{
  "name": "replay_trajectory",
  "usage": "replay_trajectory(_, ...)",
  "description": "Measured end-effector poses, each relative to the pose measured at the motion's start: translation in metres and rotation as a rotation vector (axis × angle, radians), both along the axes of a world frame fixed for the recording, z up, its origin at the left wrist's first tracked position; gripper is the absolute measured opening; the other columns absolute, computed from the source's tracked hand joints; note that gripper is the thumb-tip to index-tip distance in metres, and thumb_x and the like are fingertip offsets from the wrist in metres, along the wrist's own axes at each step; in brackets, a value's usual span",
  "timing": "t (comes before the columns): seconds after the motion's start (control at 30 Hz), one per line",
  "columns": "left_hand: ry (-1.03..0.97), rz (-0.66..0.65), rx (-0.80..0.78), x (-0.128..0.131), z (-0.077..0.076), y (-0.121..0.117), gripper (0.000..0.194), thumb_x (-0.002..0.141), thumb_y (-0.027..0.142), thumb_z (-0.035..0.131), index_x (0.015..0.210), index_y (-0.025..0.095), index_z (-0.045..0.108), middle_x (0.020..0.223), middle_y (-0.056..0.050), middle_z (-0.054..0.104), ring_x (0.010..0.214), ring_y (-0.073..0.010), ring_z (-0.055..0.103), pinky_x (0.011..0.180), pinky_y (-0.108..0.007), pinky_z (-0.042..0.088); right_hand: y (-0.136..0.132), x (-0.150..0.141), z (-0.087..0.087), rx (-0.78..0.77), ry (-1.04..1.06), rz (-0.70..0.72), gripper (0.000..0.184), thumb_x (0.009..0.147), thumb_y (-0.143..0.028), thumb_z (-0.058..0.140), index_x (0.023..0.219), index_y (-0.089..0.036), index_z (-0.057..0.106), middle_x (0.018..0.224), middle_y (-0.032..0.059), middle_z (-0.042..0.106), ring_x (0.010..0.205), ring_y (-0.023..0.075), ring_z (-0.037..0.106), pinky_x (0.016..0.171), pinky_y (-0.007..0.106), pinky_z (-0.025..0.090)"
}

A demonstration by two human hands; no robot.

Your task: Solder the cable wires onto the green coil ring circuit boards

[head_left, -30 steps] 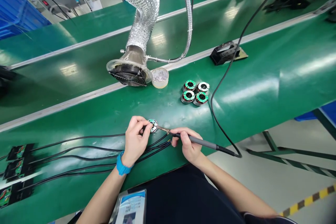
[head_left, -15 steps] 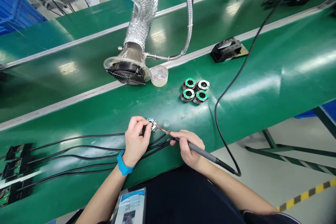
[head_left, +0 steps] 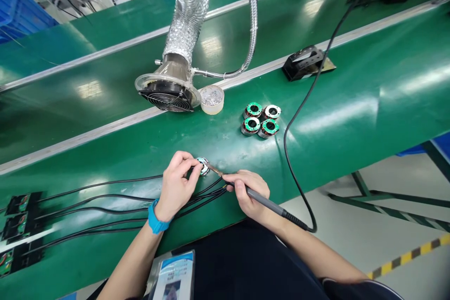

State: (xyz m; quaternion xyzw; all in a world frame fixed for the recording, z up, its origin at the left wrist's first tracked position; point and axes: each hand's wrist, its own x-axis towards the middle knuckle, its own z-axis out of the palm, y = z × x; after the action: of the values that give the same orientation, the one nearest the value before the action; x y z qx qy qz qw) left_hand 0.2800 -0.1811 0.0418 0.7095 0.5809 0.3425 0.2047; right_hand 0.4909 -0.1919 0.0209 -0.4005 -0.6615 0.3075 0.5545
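Observation:
My left hand [head_left: 178, 183], with a blue band on its wrist, is closed in a pinch at the edge of a small round motor stator [head_left: 203, 167]. A black cable [head_left: 105, 183] runs from the left into this hand, its end mostly hidden by the fingers. My right hand [head_left: 250, 192] grips a soldering iron [head_left: 269, 204] like a pen. The iron's tip meets the top of the stator, right by my left fingertips. More black cables [head_left: 211, 195] pass under my left wrist and end in bare coloured wires below the iron.
Several stators with green or white tops [head_left: 260, 119] stand grouped behind my right hand. A fume extractor hood [head_left: 168, 93] hangs beside a round tub of metallic bits [head_left: 212, 100]. A black iron holder [head_left: 304, 63] sits farther right. Black housings with circuit boards [head_left: 21, 222] lie far left.
Both hands have shifted very slightly to the left. The iron's tip remains on the stator, and the left pinch stays closed.

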Motion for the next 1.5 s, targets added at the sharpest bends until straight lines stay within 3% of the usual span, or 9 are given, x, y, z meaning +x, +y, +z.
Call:
replay_trajectory(0.17, 0.009, -0.021, -0.029, -0.003, 0.003, 0.003, 0.014, 0.099, 0.024, 0.063, 0.09, 0.019, 0.072, 0.094, -0.005, 0.061, 0.078, -0.0147, 0.057, 0.069, -0.026, 0.045, 0.003, 0.0, -0.006, 0.062, 0.008, 0.018, 0.027, 0.1, -0.02, 0.049, 0.099, -0.024, 0.076, 0.062, -0.0016, 0.073, 0.05, 0.0153, 0.065, 0.057, 0.032, 0.053)
replay_trajectory(0.37, -0.005, -0.051, -0.035, -0.003, 0.005, 0.003, 0.013, 0.099, 0.022, 0.062, 0.091, 0.018, 0.072, 0.096, -0.005, 0.06, 0.082, -0.0146, 0.059, 0.071, -0.026, 0.046, 0.001, 0.003, -0.006, -0.033, 0.071, -0.036, 0.028, 0.099, -0.016, 0.05, 0.097, -0.023, 0.077, 0.058, -0.0038, 0.069, 0.051, 0.0137, 0.066, 0.059, 0.029, 0.054)
replay_trajectory(0.53, -0.003, -0.052, -0.069, -0.002, 0.008, 0.004, 0.014, 0.099, 0.021, 0.061, 0.09, 0.017, 0.072, 0.097, -0.006, 0.059, 0.083, -0.0148, 0.058, 0.069, -0.026, 0.044, 0.0, 0.004, -0.005, -0.005, 0.128, -0.097, 0.028, 0.1, -0.016, 0.049, 0.097, -0.022, 0.077, 0.059, -0.0038, 0.067, 0.05, 0.0131, 0.065, 0.059, 0.029, 0.054)
replay_trajectory(0.83, -0.068, 0.007, -0.151, 0.003, 0.014, 0.007, 0.015, 0.094, 0.02, 0.065, 0.081, 0.018, 0.072, 0.093, -0.003, 0.063, 0.065, -0.0094, 0.048, 0.057, -0.025, 0.037, 0.005, 0.001, 0.0, -0.015, 0.069, -0.013, 0.026, 0.099, -0.017, 0.05, 0.097, -0.021, 0.075, 0.058, -0.0027, 0.068, 0.051, 0.0145, 0.066, 0.058, 0.029, 0.054)
replay_trajectory(1.1, -0.149, 0.106, -0.176, 0.009, 0.011, 0.007, 0.017, 0.09, 0.021, 0.068, 0.074, 0.018, 0.073, 0.09, -0.003, 0.065, 0.068, -0.0105, 0.053, 0.052, -0.023, 0.034, 0.01, 0.0, -0.003, 0.041, 0.032, 0.067, 0.025, 0.1, -0.015, 0.05, 0.098, -0.021, 0.074, 0.065, -0.001, 0.072, 0.053, 0.0133, 0.065, 0.059, 0.029, 0.052)
replay_trajectory(1.33, -0.144, 0.1, -0.184, 0.009, 0.013, 0.008, 0.017, 0.089, 0.021, 0.067, 0.073, 0.018, 0.073, 0.089, -0.003, 0.065, 0.067, -0.0103, 0.053, 0.052, -0.023, 0.035, 0.008, 0.0, -0.009, 0.065, -0.011, 0.076, 0.026, 0.102, -0.019, 0.047, 0.101, -0.021, 0.073, 0.073, 0.0016, 0.076, 0.053, 0.014, 0.064, 0.059, 0.031, 0.052)
replay_trajectory(1.5, -0.132, 0.092, -0.167, 0.01, 0.013, 0.008, 0.018, 0.09, 0.02, 0.066, 0.073, 0.018, 0.072, 0.089, -0.003, 0.065, 0.069, -0.011, 0.053, 0.053, -0.023, 0.036, 0.008, -0.001, -0.004, 0.016, 0.015, 0.078, 0.026, 0.102, -0.018, 0.049, 0.098, -0.022, 0.074, 0.075, 0.0015, 0.077, 0.059, 0.0147, 0.069, 0.064, 0.03, 0.056)
